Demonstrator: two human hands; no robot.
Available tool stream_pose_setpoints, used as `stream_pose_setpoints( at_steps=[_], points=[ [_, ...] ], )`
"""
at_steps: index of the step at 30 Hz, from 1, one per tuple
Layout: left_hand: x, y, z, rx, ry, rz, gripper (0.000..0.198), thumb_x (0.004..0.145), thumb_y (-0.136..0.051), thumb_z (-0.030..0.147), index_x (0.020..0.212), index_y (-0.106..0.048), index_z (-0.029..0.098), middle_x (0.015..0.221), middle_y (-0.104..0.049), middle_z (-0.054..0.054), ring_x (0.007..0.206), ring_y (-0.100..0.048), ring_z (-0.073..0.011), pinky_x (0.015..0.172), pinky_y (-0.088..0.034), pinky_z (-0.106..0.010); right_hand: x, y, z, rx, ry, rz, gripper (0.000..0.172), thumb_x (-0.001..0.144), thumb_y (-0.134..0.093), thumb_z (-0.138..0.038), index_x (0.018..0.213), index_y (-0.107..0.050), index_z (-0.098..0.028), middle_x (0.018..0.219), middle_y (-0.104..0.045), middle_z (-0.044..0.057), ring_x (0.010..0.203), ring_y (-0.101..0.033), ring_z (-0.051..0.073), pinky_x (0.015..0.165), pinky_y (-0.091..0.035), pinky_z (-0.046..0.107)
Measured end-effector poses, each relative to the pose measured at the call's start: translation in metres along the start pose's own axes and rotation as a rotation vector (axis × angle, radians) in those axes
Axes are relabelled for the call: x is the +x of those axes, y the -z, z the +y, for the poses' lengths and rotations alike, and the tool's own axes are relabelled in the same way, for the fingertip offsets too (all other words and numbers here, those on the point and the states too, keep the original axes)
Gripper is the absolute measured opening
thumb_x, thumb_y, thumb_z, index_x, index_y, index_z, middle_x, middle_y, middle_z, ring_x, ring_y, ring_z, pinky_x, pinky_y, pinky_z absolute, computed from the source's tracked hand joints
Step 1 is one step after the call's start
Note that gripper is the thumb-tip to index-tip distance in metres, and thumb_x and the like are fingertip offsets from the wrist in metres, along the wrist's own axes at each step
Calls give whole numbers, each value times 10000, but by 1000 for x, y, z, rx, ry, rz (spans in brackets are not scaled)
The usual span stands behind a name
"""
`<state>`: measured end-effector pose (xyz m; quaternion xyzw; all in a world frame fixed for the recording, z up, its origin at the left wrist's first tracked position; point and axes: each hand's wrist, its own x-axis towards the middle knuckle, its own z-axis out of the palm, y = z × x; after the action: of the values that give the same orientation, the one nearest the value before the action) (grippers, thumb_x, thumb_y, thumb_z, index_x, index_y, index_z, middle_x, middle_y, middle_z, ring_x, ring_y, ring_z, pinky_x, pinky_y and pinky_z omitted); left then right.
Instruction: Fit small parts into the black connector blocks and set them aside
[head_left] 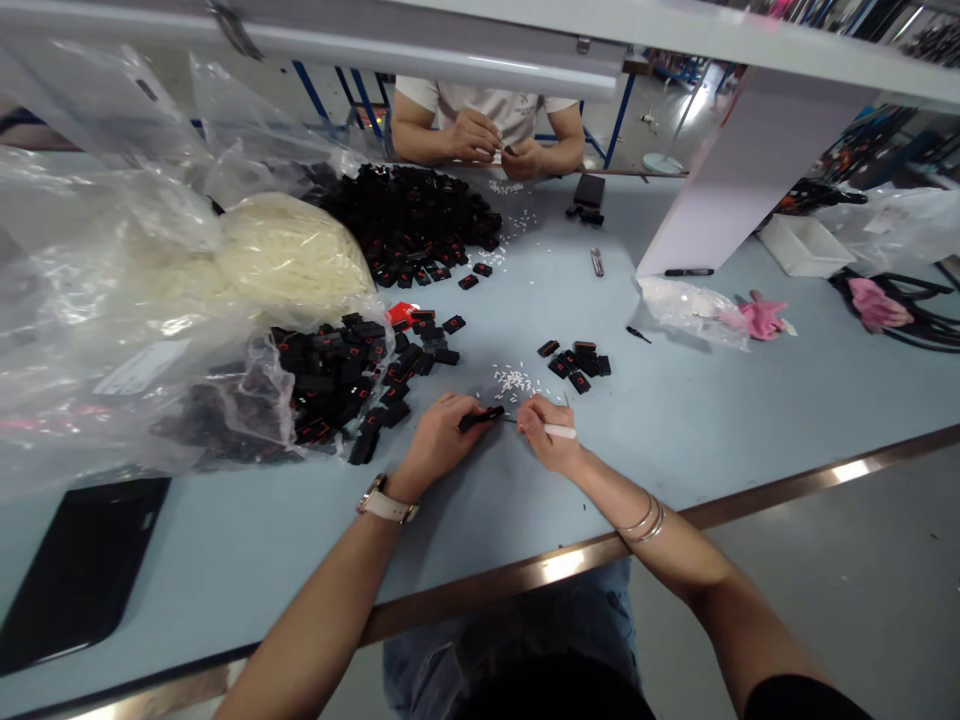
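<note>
My left hand (442,432) holds a small black connector (481,418) between thumb and fingers, low over the blue-grey table. Closed around a thin tool with a white handle (559,431) is my right hand (546,430); the tool's dark, narrow tip points left at the connector. Whether tip and connector touch is too small to tell. Just beyond my hands lies a scatter of tiny white pieces (514,380). A small group of black connectors with orange-red parts (579,366) rests past my right hand. More black connectors (330,375) spill from a clear bag on the left.
Across the table a person's hands (499,145) work beside a large black pile (420,215). Bags of cream pieces (292,255) fill the left. A black tablet-like object (82,565) lies front left. A white upright panel (739,170), pink gloves (763,316) and a white tray (805,245) stand right.
</note>
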<state>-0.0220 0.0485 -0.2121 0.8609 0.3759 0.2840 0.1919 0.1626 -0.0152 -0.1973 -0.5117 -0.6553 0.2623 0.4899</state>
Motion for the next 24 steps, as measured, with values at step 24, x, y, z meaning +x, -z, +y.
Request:
stream_pose_setpoints(
  at_steps=[24],
  points=[
    [1,7,16,-61,202,-44,115,773,-609,286,700,-616,197,653,-617,-15,675,-552,-183,609,-421,-283,2,-3,-3,-497,342,-114,374,973,-305,-324,674,-491,-199,532,-535,-11,481,-480,102,504,-353,239]
  ],
)
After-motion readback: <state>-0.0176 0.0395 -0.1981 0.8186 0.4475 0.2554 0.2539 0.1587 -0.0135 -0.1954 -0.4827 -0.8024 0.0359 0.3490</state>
